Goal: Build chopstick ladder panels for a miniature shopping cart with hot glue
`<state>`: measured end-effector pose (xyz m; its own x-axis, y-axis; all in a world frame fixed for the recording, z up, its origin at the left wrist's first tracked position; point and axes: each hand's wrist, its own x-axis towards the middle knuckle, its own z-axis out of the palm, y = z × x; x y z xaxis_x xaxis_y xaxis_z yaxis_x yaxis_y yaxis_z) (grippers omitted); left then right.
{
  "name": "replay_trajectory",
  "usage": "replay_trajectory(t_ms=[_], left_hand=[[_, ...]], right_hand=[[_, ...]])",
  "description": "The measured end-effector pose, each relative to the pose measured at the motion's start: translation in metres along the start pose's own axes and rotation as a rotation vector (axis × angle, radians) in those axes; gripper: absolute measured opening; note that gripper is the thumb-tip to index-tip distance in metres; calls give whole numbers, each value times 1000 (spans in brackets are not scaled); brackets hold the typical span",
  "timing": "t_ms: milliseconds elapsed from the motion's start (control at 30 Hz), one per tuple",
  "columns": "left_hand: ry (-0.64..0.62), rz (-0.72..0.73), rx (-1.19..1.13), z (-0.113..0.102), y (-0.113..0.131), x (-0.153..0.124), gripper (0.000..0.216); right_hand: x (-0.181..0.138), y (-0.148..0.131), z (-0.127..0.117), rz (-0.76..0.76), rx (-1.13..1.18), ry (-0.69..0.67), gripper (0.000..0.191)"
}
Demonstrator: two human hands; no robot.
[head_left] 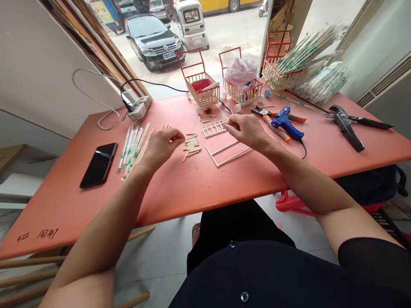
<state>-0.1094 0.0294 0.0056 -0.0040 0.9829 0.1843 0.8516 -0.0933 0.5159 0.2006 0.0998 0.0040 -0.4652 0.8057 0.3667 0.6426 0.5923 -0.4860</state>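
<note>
My left hand [162, 147] hovers just left of a small pile of short cut wooden sticks [192, 144]. Its thumb and fingers are pinched together, and whatever they may hold is too small to see. My right hand [248, 130] is closed in a pinch at the right end of a ladder-like stick frame [213, 128]; its fingertips hide that end, and I cannot tell what is between them. Nearer to me lies a larger open frame of thin sticks [218, 164], partly under my right wrist. Long skewers, some in wrappers [133, 147], lie beside my left hand.
At the back stand small stick-built carts, one with a red bowl [201, 85], one with white plastic [242, 70], one with wrapped skewers [282, 75]. Right are pliers [272, 124], a blue glue gun [285, 122] and black cutters [345, 124]. A phone [99, 165] and power strip [139, 107] lie left.
</note>
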Motion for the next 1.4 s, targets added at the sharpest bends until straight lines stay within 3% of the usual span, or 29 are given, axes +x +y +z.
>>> replay_trajectory(t_ms=[133,233,433,500,600,700,800,867,1033,1167,1300,1400], left_hand=[[-30,24,77,1,-5,40,7],[-143,63,142,8,-7,64,2],[-335,123,301,12,-6,76,16],[-344,99,323,11,-4,74,19],[-229,27,266,9,2,64,16],[-132,-57,-22,4,12,45,13],[-248,-126,-496,2,28,18,55],[-331,-147,-637,7,40,1,59],[-459,-211,-705,26,65,-23,40],[-474,-240,-706,35,73,-21,40],[-536,-196,-605,42,75,-14,24],[-438,-108,-427,45,75,-13,16]], right_hand=[[-5,-4,-5,0,32,-21,13],[-7,-3,-9,2,48,-20,16],[-7,2,-17,43,67,31,16],[-7,2,-17,53,65,34,16],[-7,-1,-14,50,81,14,17],[-8,-5,-9,31,173,-20,17],[-9,-10,-5,18,290,-84,17],[-10,-11,-4,13,326,-114,16],[-10,-12,-5,26,331,-121,8],[-10,-13,-3,2,313,-124,8],[-12,-13,1,-15,281,-131,7],[-13,-13,3,-24,241,-151,5]])
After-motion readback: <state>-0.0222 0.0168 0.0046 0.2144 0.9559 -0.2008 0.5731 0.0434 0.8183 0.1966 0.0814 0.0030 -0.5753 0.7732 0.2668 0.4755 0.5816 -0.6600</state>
